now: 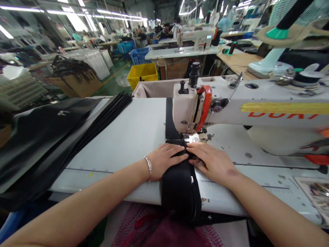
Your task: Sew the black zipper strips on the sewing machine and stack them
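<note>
A long black panel of leather-like material [176, 185] with a zipper [192, 179] along its right side runs under the sewing machine's head [189, 109] and hangs over the table's front edge. My left hand [164, 159] lies flat on the panel, fingers stretched toward the needle area. On the other side, my right hand [212, 161] grips the panel's right edge, its fingertips just in front of the presser foot [185, 137]. Both hands' fingertips nearly meet at the seam. Another black piece [171, 118] extends behind the foot. The needle itself is too small to make out.
A stack of black panels [59, 127] covers the table's left side. Behind the white table [138, 127] stand a cloth-lined bin [156, 88] and a yellow crate [142, 73]. The machine arm [277, 103] spans the right, with a fan base [269, 67] beyond.
</note>
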`<move>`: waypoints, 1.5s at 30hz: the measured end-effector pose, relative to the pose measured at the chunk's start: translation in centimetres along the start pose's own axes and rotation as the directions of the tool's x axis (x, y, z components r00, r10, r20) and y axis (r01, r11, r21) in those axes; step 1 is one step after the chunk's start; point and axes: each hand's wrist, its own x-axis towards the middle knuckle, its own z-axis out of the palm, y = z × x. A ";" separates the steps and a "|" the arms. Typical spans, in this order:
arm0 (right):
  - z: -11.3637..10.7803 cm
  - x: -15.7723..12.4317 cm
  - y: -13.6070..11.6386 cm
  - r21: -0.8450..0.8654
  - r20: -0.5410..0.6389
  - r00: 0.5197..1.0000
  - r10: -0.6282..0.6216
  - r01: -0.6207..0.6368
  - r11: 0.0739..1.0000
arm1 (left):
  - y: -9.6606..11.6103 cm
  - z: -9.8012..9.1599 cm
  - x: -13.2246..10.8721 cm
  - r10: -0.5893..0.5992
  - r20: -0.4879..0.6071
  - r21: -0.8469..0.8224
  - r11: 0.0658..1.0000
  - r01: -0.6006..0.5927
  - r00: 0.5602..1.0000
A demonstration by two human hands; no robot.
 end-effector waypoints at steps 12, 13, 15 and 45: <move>-0.3 0.3 -0.2 -0.016 0.021 1.000 0.011 -0.011 1.000 | 0.4 -0.6 0.1 -0.061 0.023 0.014 0.998 0.061 0.998; -0.3 0.3 -0.2 -0.018 0.021 1.000 0.016 -0.016 1.000 | 0.5 -0.6 0.1 -0.074 0.027 0.025 0.997 0.074 0.997; -0.3 0.3 -0.4 -0.023 0.017 0.999 0.030 -0.029 0.999 | 0.8 -0.6 0.2 -0.096 0.030 0.041 0.995 0.094 0.995; 0.1 0.9 -0.7 -0.062 -0.003 0.997 0.072 -0.072 0.995 | -1.5 0.0 0.7 -0.069 -0.029 -0.037 0.997 0.068 0.997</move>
